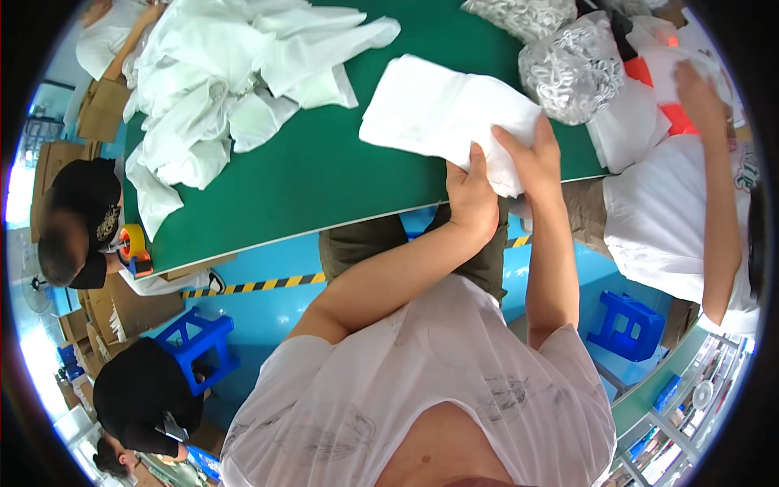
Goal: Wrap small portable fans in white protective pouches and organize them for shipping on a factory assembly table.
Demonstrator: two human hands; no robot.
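Note:
A stack of flat white sheets or bags (442, 105), soft like cloth or thin plastic, lies partly over the near edge of the green table. I cannot make out which material it is. My left hand (473, 195) grips its near edge, with the thumb lying on top. At the stack's right corner, my right hand (531, 154) is closed on it too, thumb on the upper face and fingers curled round the side. The fingers under the stack are hidden.
A heap of loose white bags (211, 81) covers the left of the green table (276, 191). Clear bags of white loops (572, 69) lie at the right, beside a co-worker's arm (714, 162). An orange tape dispenser (134, 247) sits at the left corner. Blue stools (625, 325) stand on the floor.

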